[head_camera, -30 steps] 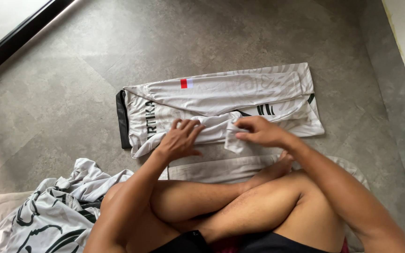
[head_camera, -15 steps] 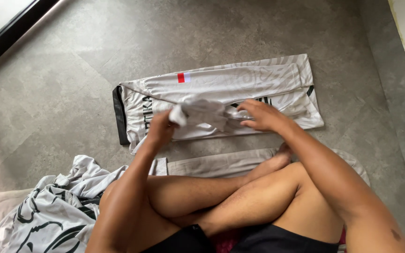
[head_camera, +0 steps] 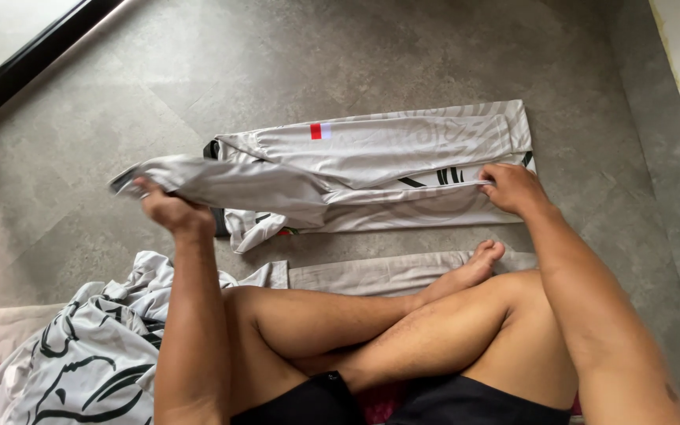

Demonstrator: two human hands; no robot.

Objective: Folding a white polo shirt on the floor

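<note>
The fingers of the left hand (head_camera: pixel 168 211) are curled tight around the end of a sleeve (head_camera: pixel 222 182), holding it raised and stretched out toward the left above the grey floor (head_camera: pixel 403 55), while the right hand (head_camera: pixel 513 187) lies fingers-down, not closed on anything, pressing the near right edge of the white jersey (head_camera: pixel 387 149). The jersey lies folded lengthwise on the floor just beyond the person's crossed legs (head_camera: pixel 403 330), and a black-and-white patterned cloth (head_camera: pixel 96 346) is heaped at the near left, with a pale folded cloth (head_camera: pixel 371 274) between legs and jersey.
</note>
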